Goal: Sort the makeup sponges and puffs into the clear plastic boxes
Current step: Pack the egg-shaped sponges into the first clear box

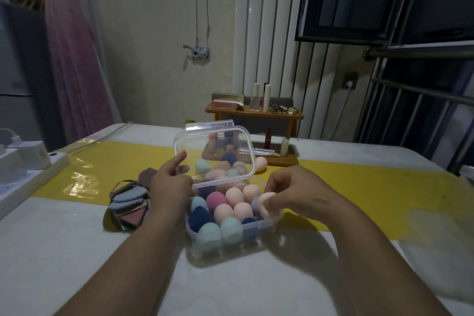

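**Sorting at the table.** The clear plastic box (232, 245) stands about midway across the table (77, 251), nearer its front edge, with its far part on the yellow mat (115, 167). It is packed with upright egg-shaped sponges (223, 213) in peach, teal, navy and one deep pink. The lid (218, 143) stands raised at the box's far side, and more sponges show through it.

The left hand (170, 182) grips the lid at its left edge, fingers curled about the rim and forefinger lifted. The right hand (289, 187) pinches a pale pink sponge (268, 204) between thumb and fingertips at the box's right rim (whether sponge and rim touch cannot be told).

A pile of flat puffs (128, 202), blue-grey, brown and olive, lies on the table just left of the box, beside the left wrist. One loose peach sponge (261, 163) rests on the mat beyond the box. It lies next to a wooden tray (282, 161) toward the far edge, which holds a lipstick (268, 138) and a small pale bottle (284, 147).
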